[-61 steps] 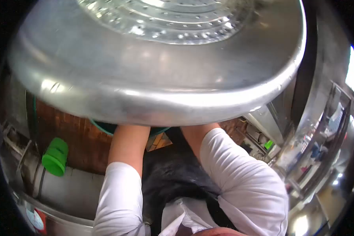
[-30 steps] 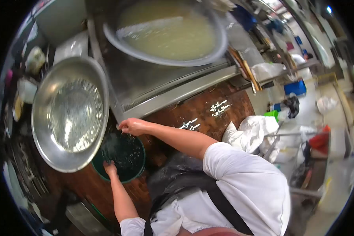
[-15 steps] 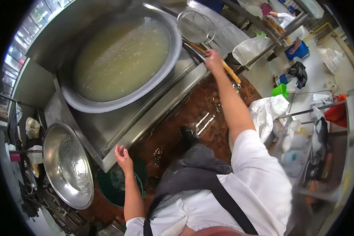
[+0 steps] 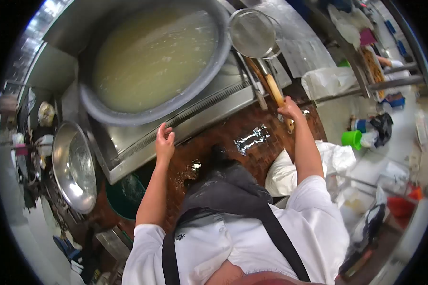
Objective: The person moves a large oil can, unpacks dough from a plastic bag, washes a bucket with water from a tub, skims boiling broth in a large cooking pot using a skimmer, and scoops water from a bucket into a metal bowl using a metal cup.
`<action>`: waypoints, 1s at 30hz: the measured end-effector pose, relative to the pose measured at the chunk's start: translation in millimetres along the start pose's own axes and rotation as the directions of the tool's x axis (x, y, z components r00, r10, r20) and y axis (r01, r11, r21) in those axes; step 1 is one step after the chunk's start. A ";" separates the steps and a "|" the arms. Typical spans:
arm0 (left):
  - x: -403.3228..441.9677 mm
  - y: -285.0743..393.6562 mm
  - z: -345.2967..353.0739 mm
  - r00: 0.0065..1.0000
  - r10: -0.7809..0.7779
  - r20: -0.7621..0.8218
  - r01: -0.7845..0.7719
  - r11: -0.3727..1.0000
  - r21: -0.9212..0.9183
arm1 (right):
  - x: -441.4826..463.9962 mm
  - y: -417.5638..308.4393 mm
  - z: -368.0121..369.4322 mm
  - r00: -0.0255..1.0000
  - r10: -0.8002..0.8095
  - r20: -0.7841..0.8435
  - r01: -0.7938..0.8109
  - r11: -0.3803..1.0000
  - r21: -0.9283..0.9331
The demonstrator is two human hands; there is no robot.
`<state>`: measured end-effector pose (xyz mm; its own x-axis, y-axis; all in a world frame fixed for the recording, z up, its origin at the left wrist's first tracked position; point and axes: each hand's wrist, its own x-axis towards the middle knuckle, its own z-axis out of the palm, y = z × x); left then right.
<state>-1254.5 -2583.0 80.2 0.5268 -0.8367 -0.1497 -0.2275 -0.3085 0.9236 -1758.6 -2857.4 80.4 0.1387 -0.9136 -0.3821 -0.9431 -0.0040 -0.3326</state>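
My right hand [image 4: 290, 109] is closed round the light wooden handle [image 4: 272, 87] of a round mesh strainer [image 4: 252, 35]. The strainer's bowl is beside the rim of a large wok [image 4: 218, 61], which is filled with cloudy yellowish liquid [image 4: 152, 61]. A second wire ring shows partly behind the bowl. Next to the gripped handle lie other long handles [image 4: 255, 71], resting across the stove edge. My left hand [image 4: 165, 137] holds nothing, its fingers loosely apart, close to the front edge of the steel stove [image 4: 190, 118].
A large steel basin [image 4: 74, 166] leans at the left, with a dark green tub [image 4: 124, 195] below the stove corner. The brown tiled floor [image 4: 214, 142] looks wet. White sacks [image 4: 283, 175] stand near my right arm. A person's arm shows at far upper right.
My right hand has slid back toward the end of the wooden handle. The strainer looks more face-on. My left hand has come up nearer the stove edge, and the view has shifted.
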 end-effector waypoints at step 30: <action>-74.4 -63.3 -110.8 0.921 -0.240 -0.307 0.120 0.924 -0.362 | 19.2 -295.3 -33.3 0.988 0.117 0.098 -0.138 0.959 0.246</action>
<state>-1188.6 -2451.1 72.0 0.7915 -0.5570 -0.2514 0.1499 -0.2218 0.9635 -1487.5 -2887.3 200.0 0.0568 -0.8635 -0.5011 -0.8495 0.2219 -0.4786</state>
